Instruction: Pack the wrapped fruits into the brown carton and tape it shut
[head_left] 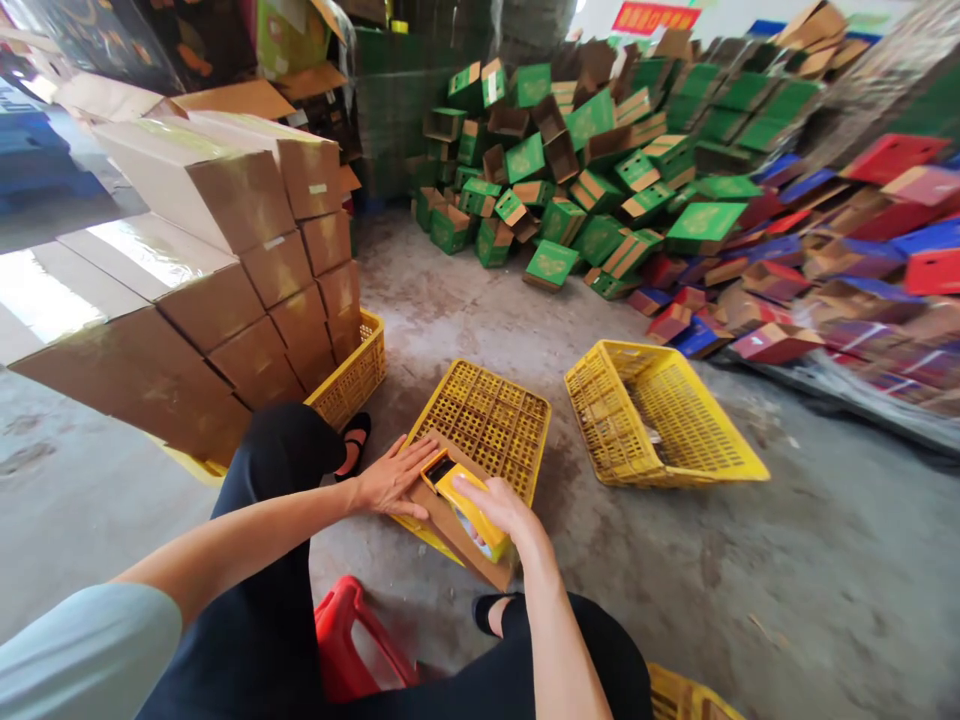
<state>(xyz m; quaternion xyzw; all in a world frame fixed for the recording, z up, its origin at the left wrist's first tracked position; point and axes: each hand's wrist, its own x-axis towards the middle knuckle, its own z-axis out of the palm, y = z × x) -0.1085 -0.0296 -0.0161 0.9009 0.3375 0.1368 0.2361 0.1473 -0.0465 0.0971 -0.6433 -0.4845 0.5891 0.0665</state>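
Observation:
My left hand (391,482) lies with its fingers spread on the near left part of a brown cardboard box (444,522). The box rests across the near edge of an upturned yellow plastic crate (491,415), between my knees. Over the cardboard, my right hand (504,510) is closed on a yellow tape dispenser (444,474), whose dark end points toward my left hand. The dispenser's underside, where it meets the cardboard, is hidden.
Taped brown cartons (232,195) are stacked at my left on a yellow crate (352,370). Another yellow crate (686,420) sits tilted at right. Piled green boxes (551,262) and red-blue boxes (780,280) lie beyond. A red stool (349,635) is beneath me.

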